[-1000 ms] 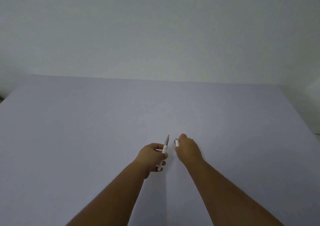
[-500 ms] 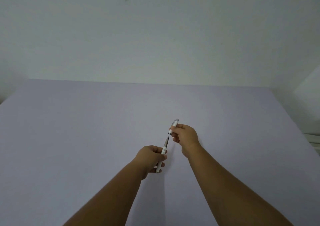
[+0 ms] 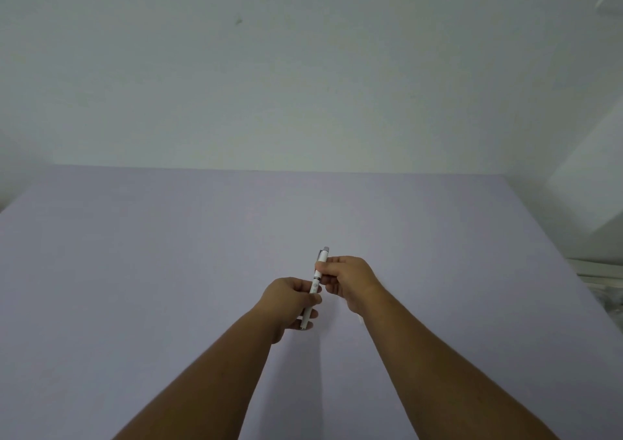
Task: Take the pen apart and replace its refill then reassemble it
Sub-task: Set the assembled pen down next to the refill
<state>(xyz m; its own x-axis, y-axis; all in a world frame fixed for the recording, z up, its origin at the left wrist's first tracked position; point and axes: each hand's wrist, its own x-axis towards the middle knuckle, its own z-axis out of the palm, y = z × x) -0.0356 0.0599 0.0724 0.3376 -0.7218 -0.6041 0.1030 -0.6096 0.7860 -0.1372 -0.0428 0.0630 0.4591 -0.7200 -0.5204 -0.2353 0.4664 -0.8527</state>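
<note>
A white pen (image 3: 318, 274) with a grey end cap is held above the lilac table (image 3: 168, 271), tilted with its top pointing away from me. My left hand (image 3: 290, 301) grips the lower barrel, whose end sticks out below the fingers. My right hand (image 3: 347, 279) pinches the upper part with the clip, just above the dark ring. The two parts sit in one line and meet between my hands. A small pale piece (image 3: 360, 319) peeks out on the table under my right wrist; what it is cannot be told.
The table ends at a pale wall (image 3: 303, 86) at the back. A white box-like shape (image 3: 593, 187) stands off the table's right edge, with some white items (image 3: 603, 288) below it.
My right hand lifted the upper part from the table, brought it over the tip held in my left hand and slid it down; the exposed refill is now covered.
</note>
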